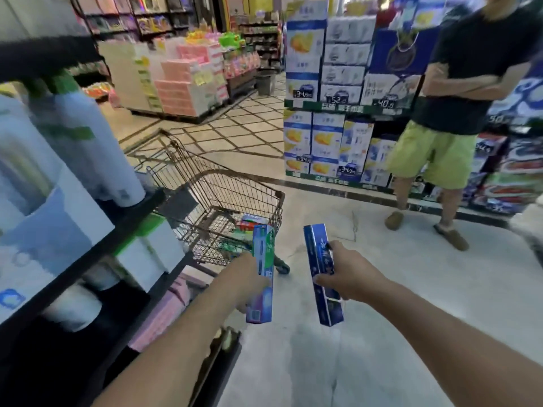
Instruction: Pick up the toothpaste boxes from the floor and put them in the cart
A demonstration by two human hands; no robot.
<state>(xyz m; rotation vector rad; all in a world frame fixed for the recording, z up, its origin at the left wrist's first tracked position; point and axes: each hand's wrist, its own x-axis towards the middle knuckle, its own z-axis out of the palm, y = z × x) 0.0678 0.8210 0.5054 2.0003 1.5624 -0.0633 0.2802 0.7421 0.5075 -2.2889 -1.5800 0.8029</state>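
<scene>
My left hand [249,277] grips a blue-green toothpaste box [262,259], held upright just in front of the near right corner of the wire cart [235,186]. My right hand [343,277] grips a dark blue toothpaste box [318,254], also upright, to the right of the cart and above the floor. Inside the cart's basket lie several boxes [249,223], red, white and green. No other toothpaste boxes show on the floor in this view.
Shelving [88,230] with white and blue products runs along my left, close to the cart. A person in green shorts [432,160] stands at the right by stacked carton displays [329,98]. Pale floor [411,289] stretches ahead and right.
</scene>
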